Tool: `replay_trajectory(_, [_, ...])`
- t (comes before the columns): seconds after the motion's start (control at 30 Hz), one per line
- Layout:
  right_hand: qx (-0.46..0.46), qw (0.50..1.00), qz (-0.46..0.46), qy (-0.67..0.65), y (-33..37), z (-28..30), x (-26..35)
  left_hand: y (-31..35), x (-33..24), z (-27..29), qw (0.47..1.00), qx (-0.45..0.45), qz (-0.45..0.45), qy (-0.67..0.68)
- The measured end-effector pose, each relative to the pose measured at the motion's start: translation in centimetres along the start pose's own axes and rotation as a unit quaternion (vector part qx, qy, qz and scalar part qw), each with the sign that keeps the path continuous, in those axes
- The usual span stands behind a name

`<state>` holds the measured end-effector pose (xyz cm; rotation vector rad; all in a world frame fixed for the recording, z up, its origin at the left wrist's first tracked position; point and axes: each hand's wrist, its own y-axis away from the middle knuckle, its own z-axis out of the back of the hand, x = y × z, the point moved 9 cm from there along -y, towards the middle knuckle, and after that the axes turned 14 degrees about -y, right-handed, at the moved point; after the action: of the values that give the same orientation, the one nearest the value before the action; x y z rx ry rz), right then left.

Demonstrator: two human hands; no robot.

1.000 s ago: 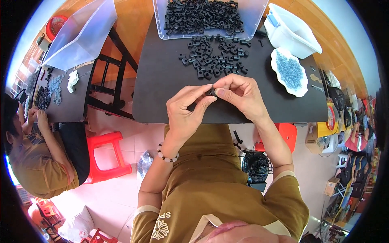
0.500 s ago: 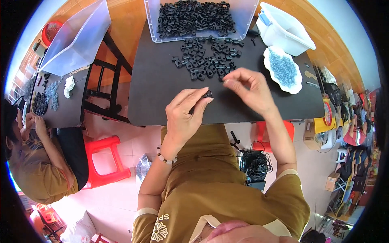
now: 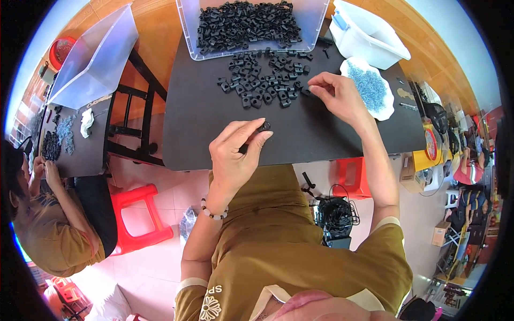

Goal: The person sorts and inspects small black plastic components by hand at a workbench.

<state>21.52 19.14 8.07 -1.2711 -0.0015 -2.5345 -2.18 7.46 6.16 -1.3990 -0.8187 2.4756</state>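
My left hand (image 3: 235, 152) is raised above the near part of the dark table (image 3: 209, 128). Its thumb and fingers pinch a small round black plastic part (image 3: 263, 127). My right hand (image 3: 342, 99) is closed in a pinch, with a small black plastic piece (image 3: 305, 92) at its fingertips, to the right of a loose pile of similar black parts (image 3: 262, 80). Right behind that hand stands a white scalloped dish (image 3: 386, 109) holding many tiny clear-blue pieces (image 3: 367, 88).
A clear bin (image 3: 187, 40) full of black parts stands at the back. Beside it is a white tub (image 3: 369, 40). At the left, another person (image 3: 59, 224) works at a second table under a clear bin (image 3: 96, 59). Red stools (image 3: 142, 214) stand on the floor.
My right hand has moved a little back and right, away from the pile's near edge, with its fingers drawn together. My left hand keeps its pinch on the black part. The view has shifted slightly.
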Motion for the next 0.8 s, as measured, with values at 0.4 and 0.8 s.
replay_trajectory(0.4, [-0.015,0.994,0.096,0.041,-5.4,0.4,1.4,0.1,-0.2,-0.2,1.0,0.022,-0.006,-0.02])
replay_trajectory(0.8, [0.019,0.988,0.085,0.127,-12.2,-3.9,0.0,0.0,-0.2,-0.1,0.998,0.017,-0.044,-0.029])
